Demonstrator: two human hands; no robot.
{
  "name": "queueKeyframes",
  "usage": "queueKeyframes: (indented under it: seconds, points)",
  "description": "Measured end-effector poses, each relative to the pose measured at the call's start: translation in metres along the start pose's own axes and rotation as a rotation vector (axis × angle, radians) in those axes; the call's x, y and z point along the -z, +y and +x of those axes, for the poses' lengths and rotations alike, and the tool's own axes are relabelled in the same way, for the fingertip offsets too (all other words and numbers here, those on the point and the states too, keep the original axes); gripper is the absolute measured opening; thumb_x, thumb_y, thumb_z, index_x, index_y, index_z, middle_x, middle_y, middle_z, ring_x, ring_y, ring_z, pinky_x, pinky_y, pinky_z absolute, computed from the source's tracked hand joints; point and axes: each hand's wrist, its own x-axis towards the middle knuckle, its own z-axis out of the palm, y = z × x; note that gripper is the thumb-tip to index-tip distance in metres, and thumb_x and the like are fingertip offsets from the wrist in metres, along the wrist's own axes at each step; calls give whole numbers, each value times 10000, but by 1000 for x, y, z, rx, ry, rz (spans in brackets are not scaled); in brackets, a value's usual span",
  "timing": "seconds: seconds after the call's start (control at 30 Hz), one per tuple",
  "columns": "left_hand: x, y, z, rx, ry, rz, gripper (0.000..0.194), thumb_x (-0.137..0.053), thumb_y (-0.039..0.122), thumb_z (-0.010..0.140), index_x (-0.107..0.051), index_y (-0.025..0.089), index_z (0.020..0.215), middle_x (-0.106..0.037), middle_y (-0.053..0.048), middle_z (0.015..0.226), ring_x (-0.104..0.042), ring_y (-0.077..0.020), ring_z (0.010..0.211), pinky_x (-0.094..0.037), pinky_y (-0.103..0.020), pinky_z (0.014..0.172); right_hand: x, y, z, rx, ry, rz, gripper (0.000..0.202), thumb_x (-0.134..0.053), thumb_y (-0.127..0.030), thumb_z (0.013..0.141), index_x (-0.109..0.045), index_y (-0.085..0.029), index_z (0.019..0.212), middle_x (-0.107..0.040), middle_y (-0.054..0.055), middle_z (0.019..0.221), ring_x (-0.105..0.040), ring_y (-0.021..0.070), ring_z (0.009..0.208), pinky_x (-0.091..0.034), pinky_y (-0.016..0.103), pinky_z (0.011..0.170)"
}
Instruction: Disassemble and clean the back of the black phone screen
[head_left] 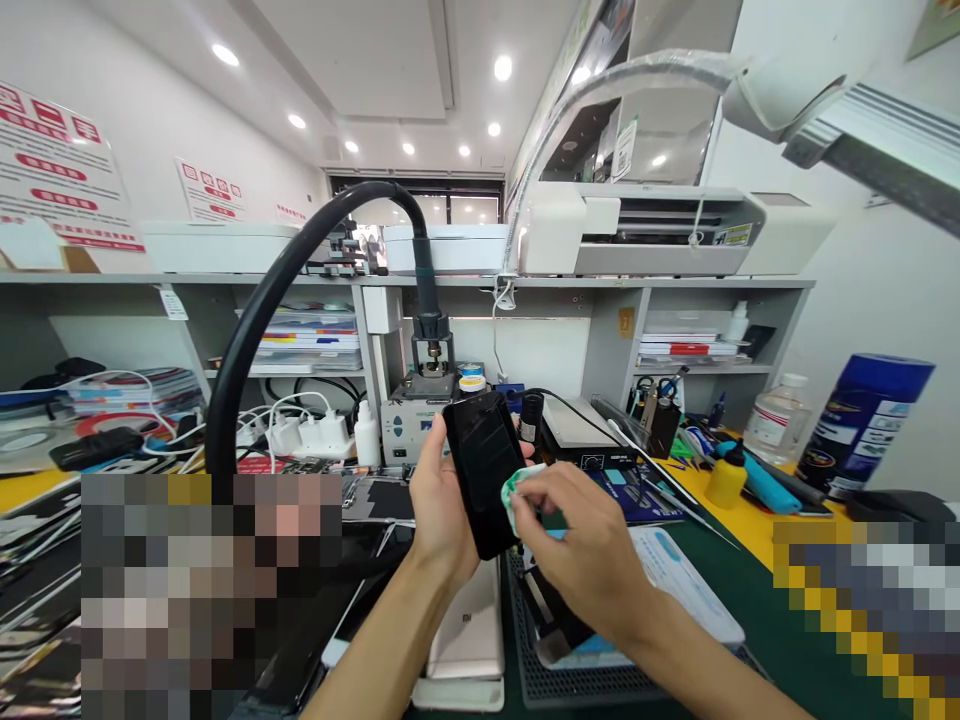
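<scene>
Left hand (441, 505): I grip black rectangular phone (480, 450) | Right hand (589, 545): crumpled green-white cloth (513, 497) pinched at its edge | Below: gold phone (469, 635), "MI"

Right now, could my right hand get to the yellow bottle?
Probably yes: only slim tools seem to lie low between your right hand and the yellow bottle, though that hand is pinching a greenish cloth.

A glossy black rectangular phone (480, 470); a crumpled green-and-white cloth (513, 496); a dark green flat mat (750, 590); a blue-and-white cylindrical can (862, 425); a yellow plastic squeeze bottle (726, 480); a white-and-red paper poster (56, 170).
</scene>
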Motion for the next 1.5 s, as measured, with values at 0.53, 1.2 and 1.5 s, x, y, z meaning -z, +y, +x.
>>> queueKeyframes:
  seconds: [0.53,1.2,1.5]
  points:
    - [3,8,-1,-11,-43,-31,657,-459,645,881,-744,79,1054,-750,-147,858,-685,-232,721,-555,-328,708,25,9,11,-341,48,101,161,-605,-241,913,-586,-203,758,-632,-6,630,-552,136,514,-464,224,440]
    - [1,-1,0,-43,39,16,622,-457,627,890,-747,96,1034,-773,-145,860,-724,-281,784,-584,-372,714,3,8,-5,48,-17,-119,158,-524,-85,921,-650,-170,878,-634,72,799,-584,212,741,-471,349,678]
    - [3,4,1,-42,19,7,647,-467,650,874,-751,87,1020,-763,-144,849,-711,-247,743,-568,-318,677,18,15,5,-72,54,-100,113,-582,-106,919,-652,-184,877,-584,18,741,-538,160,625,-440,298,591]
